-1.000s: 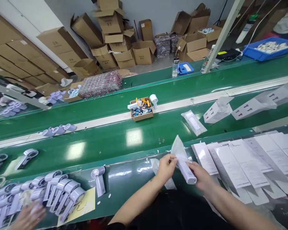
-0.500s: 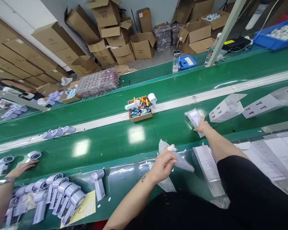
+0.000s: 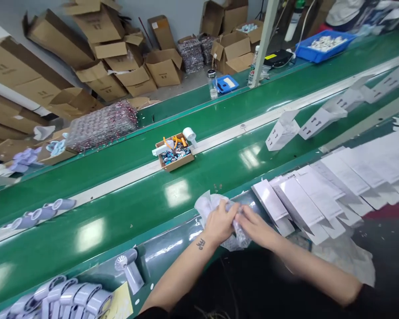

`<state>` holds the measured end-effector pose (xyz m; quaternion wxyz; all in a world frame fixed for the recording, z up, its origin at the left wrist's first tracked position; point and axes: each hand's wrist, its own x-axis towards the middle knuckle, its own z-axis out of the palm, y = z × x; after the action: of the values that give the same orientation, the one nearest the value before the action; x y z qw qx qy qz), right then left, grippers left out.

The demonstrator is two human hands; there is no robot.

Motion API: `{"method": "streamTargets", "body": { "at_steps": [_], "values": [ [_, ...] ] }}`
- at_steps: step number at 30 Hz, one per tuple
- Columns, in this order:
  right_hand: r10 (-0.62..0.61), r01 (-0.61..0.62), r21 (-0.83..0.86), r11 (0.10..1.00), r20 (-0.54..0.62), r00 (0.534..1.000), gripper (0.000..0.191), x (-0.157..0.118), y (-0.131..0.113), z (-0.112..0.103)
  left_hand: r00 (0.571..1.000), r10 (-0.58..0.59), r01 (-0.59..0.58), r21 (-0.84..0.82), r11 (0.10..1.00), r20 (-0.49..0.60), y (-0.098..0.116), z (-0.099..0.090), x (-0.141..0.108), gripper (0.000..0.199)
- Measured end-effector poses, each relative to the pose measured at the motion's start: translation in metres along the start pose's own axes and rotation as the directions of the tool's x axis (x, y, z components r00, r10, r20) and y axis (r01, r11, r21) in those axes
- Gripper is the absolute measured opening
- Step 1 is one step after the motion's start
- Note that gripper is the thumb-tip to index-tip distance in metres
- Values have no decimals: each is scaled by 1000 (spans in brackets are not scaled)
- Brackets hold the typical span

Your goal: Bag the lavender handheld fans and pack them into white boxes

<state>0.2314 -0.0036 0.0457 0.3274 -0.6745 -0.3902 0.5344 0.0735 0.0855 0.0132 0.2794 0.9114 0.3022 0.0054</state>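
Observation:
Both my hands meet over a see-through bubble-wrap bag [image 3: 240, 237] in front of my body, at the near edge of the green belt. My left hand [image 3: 220, 221] is closed on the bag, its fingers bent and pointing right. From the other side my right hand [image 3: 256, 227] grips the same bag, fingertips against those of the left. A thin, crumpled part of the plastic [image 3: 204, 206] sticks out beyond my left hand. What lies inside the bag is hidden by the fingers and folds.
White open boxes [image 3: 282, 132] stand on the belt at right. White folded cartons [image 3: 302, 199] overlap along the near ledge. Lavender hair-dryer-shaped devices [image 3: 73, 294] lie lower left, one [image 3: 131, 270] apart. A small carton of parts [image 3: 177, 163] with orange-handled pliers sits mid-belt.
My right hand has come back from the belt to my left hand, and the bagged item no longer lies there. The view has swung right; the other person's hand at left is out of view.

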Motion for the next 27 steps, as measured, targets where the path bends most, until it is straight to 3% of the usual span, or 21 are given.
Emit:
{"method": "streamTargets", "body": {
  "at_steps": [1, 3, 4, 5, 7, 9, 10, 12, 15, 18, 21, 24, 27],
  "values": [
    [-25, 24, 16, 1000, 114, 993, 43, -12, 0, -5, 1000, 15, -16, -60, 998, -19, -3, 0, -8, 46],
    [-33, 52, -44, 998, 356, 934, 47, -26, 5, -25, 990, -31, -9, -284, 959, -135, -11, -5, -26, 36],
    [-10, 84, -169, 982, 401, 916, 49, -28, 12, -35, 972, -113, 16, -422, 906, -207, -15, -11, -34, 36],
    [4, 140, -366, 920, 367, 930, 56, -28, 21, -41, 940, -223, 44, -558, 829, -258, -17, -18, -42, 38],
    [11, 214, -754, 621, 281, 960, 62, -18, 45, -38, 863, -427, 68, -776, 627, -270, -20, -36, -56, 42],
    [-12, 391, -866, 313, 408, 913, 50, -3, 72, -14, 806, -537, 19, -896, 444, -248, -21, -55, -69, 42],
    [-37, 483, -847, 223, 487, 872, 40, 5, 84, 2, 778, -574, -29, -926, 375, -257, -22, -63, -75, 41],
    [-110, 599, -789, 138, 589, 801, 26, 20, 98, 33, 699, -644, -141, -943, 300, -310, -26, -74, -88, 40],
    [-199, 610, -783, 119, 583, 788, 19, 37, 90, 57, 607, -725, -220, -946, 239, -324, -41, -82, -111, 40],
    [-270, 588, -796, 141, 541, 797, 16, 52, 54, 59, 542, -807, -225, -965, 132, -237, -59, -86, -135, 40],
    [-384, 500, -841, 209, 400, 833, 24, 64, 12, 62, 458, -875, -280, -960, 27, -158, -69, -90, -155, 43],
    [-475, 391, -859, 331, 206, 855, 51, 71, -8, 78, 454, -888, -339, -937, -89, -80, -69, -93, -159, 43],
    [-529, 397, -712, 580, 42, 847, 70, 76, -2, 100, 462, -886, -337, -931, -140, -34, -62, -88, -144, 43]
  ]
}}
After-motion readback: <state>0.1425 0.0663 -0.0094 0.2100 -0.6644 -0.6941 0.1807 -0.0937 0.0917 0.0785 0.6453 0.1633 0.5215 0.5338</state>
